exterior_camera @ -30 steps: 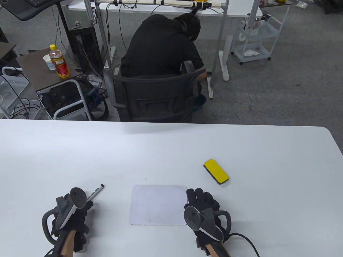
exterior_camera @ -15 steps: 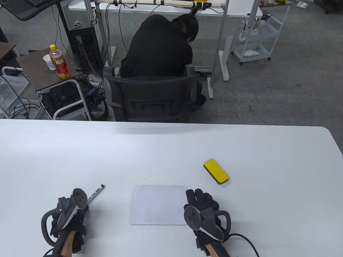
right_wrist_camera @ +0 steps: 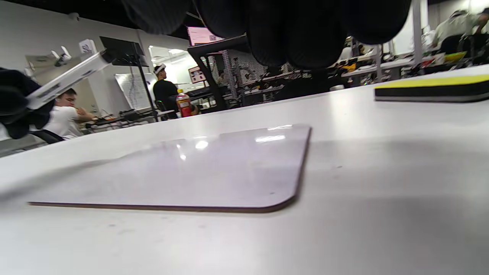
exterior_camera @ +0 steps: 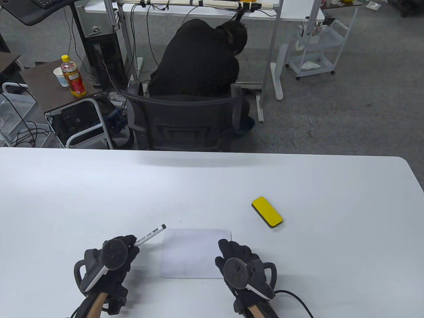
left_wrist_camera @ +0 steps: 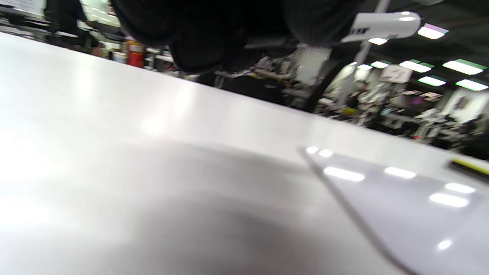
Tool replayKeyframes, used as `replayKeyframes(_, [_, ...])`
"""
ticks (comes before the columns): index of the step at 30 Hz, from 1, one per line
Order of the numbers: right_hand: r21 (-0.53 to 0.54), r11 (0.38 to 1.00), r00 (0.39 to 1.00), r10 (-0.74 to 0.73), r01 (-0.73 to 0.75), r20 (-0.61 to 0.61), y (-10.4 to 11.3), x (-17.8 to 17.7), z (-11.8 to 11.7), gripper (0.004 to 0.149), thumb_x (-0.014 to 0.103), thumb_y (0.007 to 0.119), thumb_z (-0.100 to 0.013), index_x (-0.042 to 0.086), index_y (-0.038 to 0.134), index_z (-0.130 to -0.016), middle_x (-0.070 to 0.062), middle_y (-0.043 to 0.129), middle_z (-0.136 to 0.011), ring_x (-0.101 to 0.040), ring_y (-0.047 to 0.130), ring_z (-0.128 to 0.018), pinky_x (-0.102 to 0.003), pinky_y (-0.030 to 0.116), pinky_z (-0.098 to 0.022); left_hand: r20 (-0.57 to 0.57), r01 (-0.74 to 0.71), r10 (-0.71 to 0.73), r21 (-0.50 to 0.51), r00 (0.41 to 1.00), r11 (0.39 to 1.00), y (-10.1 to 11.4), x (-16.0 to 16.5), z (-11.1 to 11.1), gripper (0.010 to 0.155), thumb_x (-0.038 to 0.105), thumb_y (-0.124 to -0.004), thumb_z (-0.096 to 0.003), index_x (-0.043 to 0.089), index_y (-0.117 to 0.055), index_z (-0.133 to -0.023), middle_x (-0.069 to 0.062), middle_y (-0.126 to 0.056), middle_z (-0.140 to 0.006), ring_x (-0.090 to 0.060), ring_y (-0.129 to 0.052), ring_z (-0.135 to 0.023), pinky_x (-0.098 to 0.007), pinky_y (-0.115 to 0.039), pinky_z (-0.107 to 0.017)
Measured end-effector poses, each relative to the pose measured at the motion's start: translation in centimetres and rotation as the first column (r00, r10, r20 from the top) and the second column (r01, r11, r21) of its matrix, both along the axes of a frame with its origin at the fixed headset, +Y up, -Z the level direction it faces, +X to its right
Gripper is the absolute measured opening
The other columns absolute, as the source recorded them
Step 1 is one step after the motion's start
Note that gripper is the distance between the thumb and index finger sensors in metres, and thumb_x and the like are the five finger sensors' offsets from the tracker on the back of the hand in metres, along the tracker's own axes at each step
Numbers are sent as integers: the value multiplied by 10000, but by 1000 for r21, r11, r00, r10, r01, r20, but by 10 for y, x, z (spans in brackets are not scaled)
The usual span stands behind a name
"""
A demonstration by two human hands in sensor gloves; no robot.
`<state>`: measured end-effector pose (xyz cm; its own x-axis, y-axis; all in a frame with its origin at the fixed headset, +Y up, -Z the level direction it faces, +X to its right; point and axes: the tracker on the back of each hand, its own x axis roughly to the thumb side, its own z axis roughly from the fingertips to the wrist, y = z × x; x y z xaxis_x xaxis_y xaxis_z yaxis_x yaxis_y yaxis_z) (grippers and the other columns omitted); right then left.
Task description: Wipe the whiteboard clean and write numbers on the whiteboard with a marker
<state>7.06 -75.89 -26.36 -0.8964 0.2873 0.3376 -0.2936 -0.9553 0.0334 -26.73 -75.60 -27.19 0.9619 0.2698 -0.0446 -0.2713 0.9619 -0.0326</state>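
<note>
From above, the left hand (exterior_camera: 114,261) pinches the marker (exterior_camera: 150,234) just left of the whiteboard (exterior_camera: 192,251), flat on the counter (exterior_camera: 212,185); the right hand (exterior_camera: 241,265) rests relaxed on the whiteboard's right edge. Right wrist view: the eraser (right_wrist_camera: 431,88) lies beyond the whiteboard.

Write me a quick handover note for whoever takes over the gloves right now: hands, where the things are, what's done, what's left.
Left hand: grips the marker, cap end pointing toward the whiteboard's near-left corner; marker is off the table.
Right hand: holds nothing, fingers lie over the whiteboard's right edge.
Whiteboard: flat on the table between the hands, surface looks blank.
Yellow eraser: lies on the table beyond the right hand, untouched.
Done: board appears wiped, marker picked up.
Left: the marker looks capped, so uncap it, then write the numbers.
</note>
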Motion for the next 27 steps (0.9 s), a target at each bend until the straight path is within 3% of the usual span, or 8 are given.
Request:
replayKeyframes(4, [-127,980,986,-159,151,-52,-6,-8,2,599,435,673,-607,87,573,-1085,-240,755,-1015,-431,793,-848,-576,678,-573,132,-78,73,33,989,996,2,26,9,498,526,-712,-569,371,-677,-1041,58,-839,-1018,-146,-895,-887,-358,-822,-673])
replayKeyframes(9, [-387,860,922,-383,333,-57,-21,-14,-1,722,487,745,-572,54,517,-1104,-257,718,-1026,-442,766,-855,-570,674,-572,283,-212,208,-17,936,977,-4,49,16,496,550,-724,-556,383,-697,-1023,113,-907,-932,-90,-954,-810,-317,-857,-633])
replayKeyframes(12, [-501,721,831,-556,479,-5,-30,-13,-3,777,512,770,-551,39,503,-1107,-257,713,-1017,-437,762,-841,-559,679,-561,354,-211,226,-82,908,974,-9,61,19,495,553,-719,-558,400,-682,-1027,125,-886,-939,-87,-928,-831,-319,-834,-656])
replayKeyframes(14, [-558,578,732,-676,596,82,-34,-13,-3,770,518,777,-547,47,521,-1100,-238,734,-991,-415,779,-813,-544,689,-551,403,-199,221,-95,888,975,-11,68,21,494,554,-722,-555,403,-683,-1024,128,-886,-933,-86,-924,-833,-322,-830,-659])
replayKeyframes(16, [-564,491,664,-734,664,142,-37,-12,-3,696,510,784,-549,95,592,-1073,-198,794,-932,-372,822,-756,-525,711,-532,427,-206,226,-93,875,974,-12,74,23,493,555,-722,-550,408,-688,-1019,131,-888,-926,-83,-925,-827,-321,-828,-659])
replayKeyframes(19, [-542,459,625,-763,704,165,-37,-12,-2,531,511,786,-553,179,736,-964,-113,893,-810,-293,892,-650,-492,751,-504,444,-234,265,-124,856,964,-12,79,26,494,555,-709,-556,403,-679,-1025,132,-884,-920,-82,-918,-826,-321,-823,-663])
replayKeyframes(23, [-495,436,580,-795,752,180,-35,-12,-1,485,492,786,-562,182,756,-934,-78,924,-747,-248,919,-590,-465,780,-474,429,-264,293,-128,854,956,-10,79,27,503,584,-700,-554,414,-677,-1027,141,-892,-900,-76,-927,-803,-311,-830,-645])
replayKeyframes(27, [-462,327,483,-832,824,273,-37,-11,2,472,454,785,-571,163,743,-940,-90,932,-732,-238,934,-568,-452,796,-450,391,-276,288,-89,874,957,-7,79,30,587,666,-755,-500,388,-723,-1016,134,-938,-843,-54,-977,-678,-266,-873,-533])
